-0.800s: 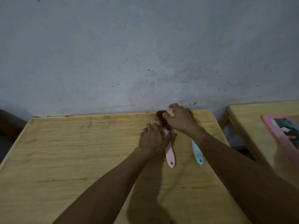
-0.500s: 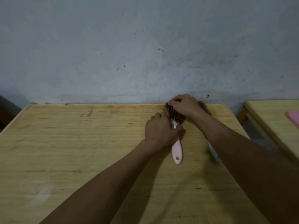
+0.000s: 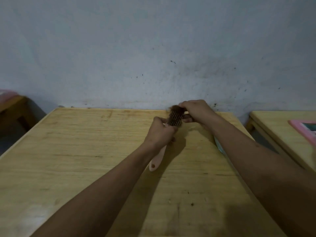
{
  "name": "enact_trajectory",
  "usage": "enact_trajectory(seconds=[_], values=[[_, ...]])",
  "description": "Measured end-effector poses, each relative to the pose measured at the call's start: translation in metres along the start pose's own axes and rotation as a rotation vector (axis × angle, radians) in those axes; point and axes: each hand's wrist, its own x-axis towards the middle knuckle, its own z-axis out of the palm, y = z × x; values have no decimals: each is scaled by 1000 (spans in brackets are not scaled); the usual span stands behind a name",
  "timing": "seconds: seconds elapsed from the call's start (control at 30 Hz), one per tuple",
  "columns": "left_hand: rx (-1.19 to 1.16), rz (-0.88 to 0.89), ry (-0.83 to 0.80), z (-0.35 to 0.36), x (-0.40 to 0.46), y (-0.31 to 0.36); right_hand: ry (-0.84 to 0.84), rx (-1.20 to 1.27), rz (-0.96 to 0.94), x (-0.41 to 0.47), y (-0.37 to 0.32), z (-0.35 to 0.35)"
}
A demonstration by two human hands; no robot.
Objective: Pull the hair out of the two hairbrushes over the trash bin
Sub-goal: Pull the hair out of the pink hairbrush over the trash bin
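Pink hairbrush (image 3: 172, 123) gripped by left hand (image 3: 160, 132); right hand (image 3: 196, 111) pinches brown hair (image 3: 176, 108) from its bristles

You've got a pale pink hairbrush (image 3: 157, 159) with a clump of reddish-brown hair (image 3: 176, 109) on its silvery, dotted-looking bristles (image 3: 174, 119). The table (image 3: 85, 151) is light yellow wood with darker grain streaks and a few dark specks. A sliver of light blue, the second brush (image 3: 219, 147), peeks out by your arm. The wall (image 3: 136, 48) is grey-blue with black flecks, and there's a pink-framed thing (image 3: 301, 130) on the side table.
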Motion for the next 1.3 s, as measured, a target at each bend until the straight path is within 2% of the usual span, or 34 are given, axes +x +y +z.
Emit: enact_trajectory(seconds=[0.13,0.37,0.73,0.97,1.17,1.3], values=[[-47,57,36,-21,-40,3,-98,48,-44,-39,-14,13],[-72,84,265,-71,-103,-7,-313,152,-138,-102,-30,51],[-57,115,561,-170,-210,-41,-525,145,-415,-187,-52,169],[-244,6,748,-212,-262,-93,-567,39,-555,-236,-38,255],[-271,-45,863,-237,-319,-129,-614,-57,-691,-287,-15,310],[-234,-88,926,-251,-352,-144,-718,-68,-657,-308,-8,338]])
